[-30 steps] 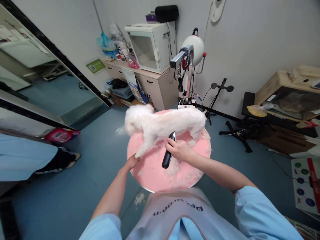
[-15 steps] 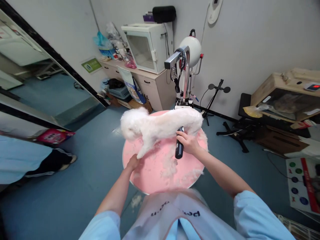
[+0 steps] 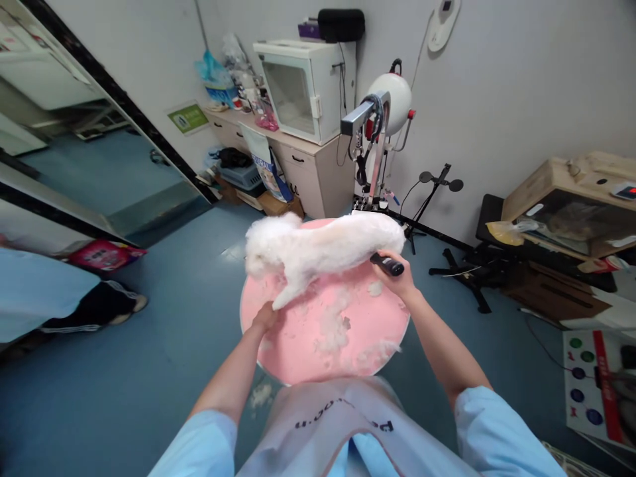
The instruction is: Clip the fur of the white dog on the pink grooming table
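Observation:
A white fluffy dog (image 3: 322, 245) stands on a round pink grooming table (image 3: 298, 344), its head to the left and its body trimmed short. My left hand (image 3: 265, 317) is closed around the end of its front leg, which is stretched toward me. In my right hand (image 3: 400, 273) are black hair clippers (image 3: 388, 264), held beside the dog's hind end, the dark body pointing to the right. The clippers' cutting end is partly hidden against the coat. Clumps of cut white fur (image 3: 334, 331) lie across the tabletop.
Behind the table rises a metal grooming arm (image 3: 365, 114) with hanging straps, near a white round dryer (image 3: 392, 99). A black stand (image 3: 437, 185) and a wooden box (image 3: 561, 199) are at right. Another person's legs (image 3: 94, 305) show at left.
My right hand has moved right toward the dog's hind end, and the clippers have turned from upright to nearly level. My left hand keeps its hold on the front leg.

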